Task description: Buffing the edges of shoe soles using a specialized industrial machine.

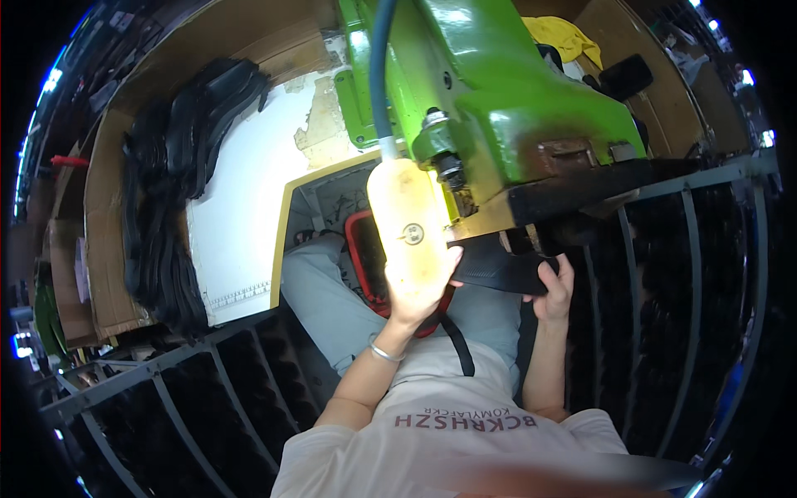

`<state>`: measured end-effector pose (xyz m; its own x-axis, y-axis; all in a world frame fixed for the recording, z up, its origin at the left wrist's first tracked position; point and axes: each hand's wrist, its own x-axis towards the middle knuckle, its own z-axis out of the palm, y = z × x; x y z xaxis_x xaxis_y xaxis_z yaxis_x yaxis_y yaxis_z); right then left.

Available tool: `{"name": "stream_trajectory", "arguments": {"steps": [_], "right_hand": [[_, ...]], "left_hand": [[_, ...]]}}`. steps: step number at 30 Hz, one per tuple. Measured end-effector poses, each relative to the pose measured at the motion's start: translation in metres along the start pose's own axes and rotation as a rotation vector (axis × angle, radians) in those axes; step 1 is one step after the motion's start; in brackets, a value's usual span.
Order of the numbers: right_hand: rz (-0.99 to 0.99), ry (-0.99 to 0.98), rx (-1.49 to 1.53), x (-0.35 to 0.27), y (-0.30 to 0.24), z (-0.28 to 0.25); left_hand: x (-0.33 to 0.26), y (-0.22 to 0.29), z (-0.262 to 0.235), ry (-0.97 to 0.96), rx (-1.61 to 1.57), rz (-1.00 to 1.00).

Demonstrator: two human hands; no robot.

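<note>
A flat black leather-like piece [502,270] with a dark, smooth face hangs just under the working end of a green machine [515,100]. My right hand [554,292] grips its right end, thumb and fingers closed on the edge. At its left end is my left hand [415,295], with the thumb and a fingertip closed on the edge. A glowing yellow-white lamp [407,220] on a dark cable covers much of that hand. The machine's dark plate and metal parts hide the upper edge of the piece.
Stacked black pieces [195,124] lie left on a white tabletop [241,199] inside cardboard walls [108,216]. A red-rimmed container [355,249] sits by my legs, below the table's cut-out. Metal racks [199,407] flank me. A yellow cloth [564,40] lies behind the machine.
</note>
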<state>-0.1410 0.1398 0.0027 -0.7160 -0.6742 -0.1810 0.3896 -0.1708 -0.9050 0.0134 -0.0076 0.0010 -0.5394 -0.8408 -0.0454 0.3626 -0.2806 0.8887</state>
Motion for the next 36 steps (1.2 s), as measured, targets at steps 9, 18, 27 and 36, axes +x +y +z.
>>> {"name": "stream_trajectory", "arguments": {"steps": [9, 18, 27, 36], "right_hand": [[-0.11, -0.133, -0.115, 0.047, -0.032, 0.044], [-0.18, -0.319, -0.109, 0.041, 0.001, 0.087], [-0.184, -0.268, -0.376, 0.045, 0.01, 0.101], [-0.35, 0.19, -0.388, 0.046, -0.088, 0.006]], "left_hand": [[-0.004, 0.019, -0.035, -0.073, 0.273, 0.106], [-0.011, 0.038, -0.089, 0.09, 0.095, 0.003], [-0.057, -0.033, -0.067, -0.133, 0.627, -0.141], [-0.047, -0.03, -0.051, -0.149, 0.237, -0.068]]}}
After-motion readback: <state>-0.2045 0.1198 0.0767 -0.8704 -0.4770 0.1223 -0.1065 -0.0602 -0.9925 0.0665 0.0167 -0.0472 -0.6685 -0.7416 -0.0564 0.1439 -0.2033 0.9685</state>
